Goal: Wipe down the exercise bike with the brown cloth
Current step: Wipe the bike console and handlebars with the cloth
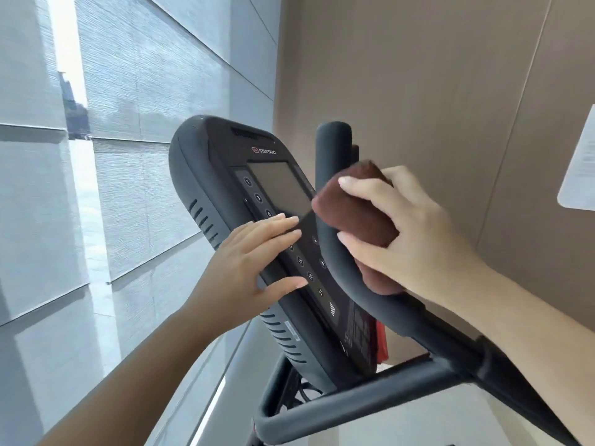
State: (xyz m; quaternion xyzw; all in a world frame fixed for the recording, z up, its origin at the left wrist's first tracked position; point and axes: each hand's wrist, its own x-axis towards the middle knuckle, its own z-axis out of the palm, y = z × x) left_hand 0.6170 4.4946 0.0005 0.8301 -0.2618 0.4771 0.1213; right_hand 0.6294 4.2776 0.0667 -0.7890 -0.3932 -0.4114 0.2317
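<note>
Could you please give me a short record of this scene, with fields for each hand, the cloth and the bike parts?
left hand: fingers straight, resting on the console keypad
right hand: grips the brown cloth, pressing it against the handlebar
brown cloth: bunched over the handlebar, beside the screen
console: dark screen, numbered buttons, Star Trac logo
background: window blinds on the left; paper sheet on the brown wall

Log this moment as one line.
right hand: grips brown cloth on handlebar | left hand: rests flat on console | step: handlebar wipe
</note>
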